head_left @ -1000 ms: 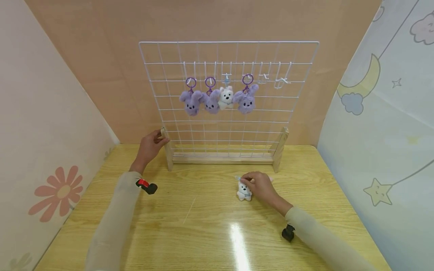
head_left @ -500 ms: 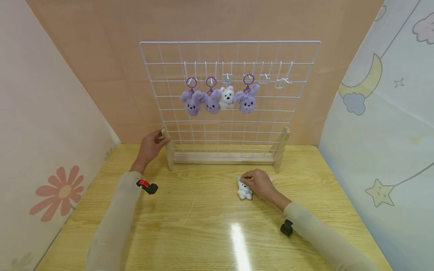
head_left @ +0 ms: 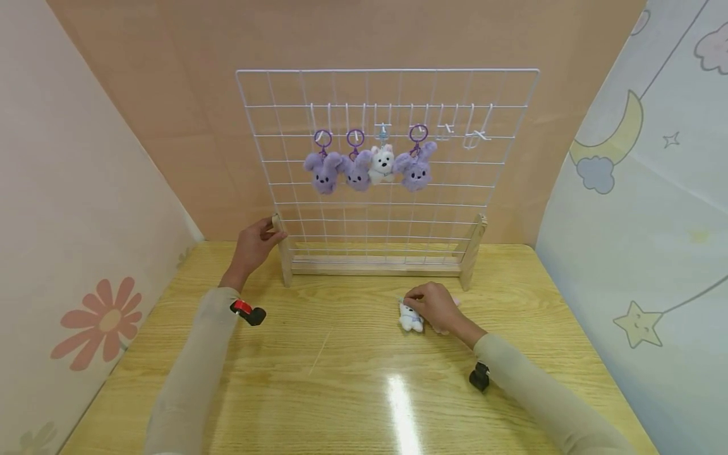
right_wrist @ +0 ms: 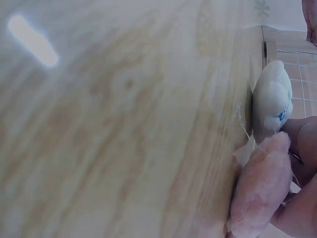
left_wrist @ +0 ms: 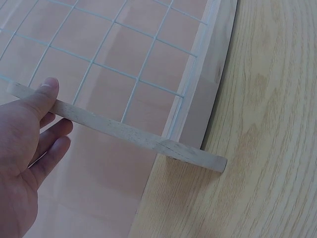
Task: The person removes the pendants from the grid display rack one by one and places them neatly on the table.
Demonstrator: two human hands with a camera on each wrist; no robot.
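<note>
Four toys (head_left: pixel 325 172) hang on the rack (head_left: pixel 375 270), two hooks (head_left: pixel 479 135) bare, while the right hand (head_left: pixel 436 308) pinches a white dog (head_left: pixel 411 318) on the bench (head_left: pixel 273 379) beside a pink toy (right_wrist: pixel 260 188), both seemingly left to hang, the left hand (head_left: pixel 253 248) gripping a post (left_wrist: pixel 119 130).

White plush dog (head_left: pixel 411 320), blue bit on chest, lying face-up in front of wood-footed wire rack (head_left: pixel 375 270), head pointing towards it. Fuzzy pink plush (right_wrist: pixel 261 186) lying just beside dog, also rack-front, mostly hiding from above. Rack's standing upright.
</note>
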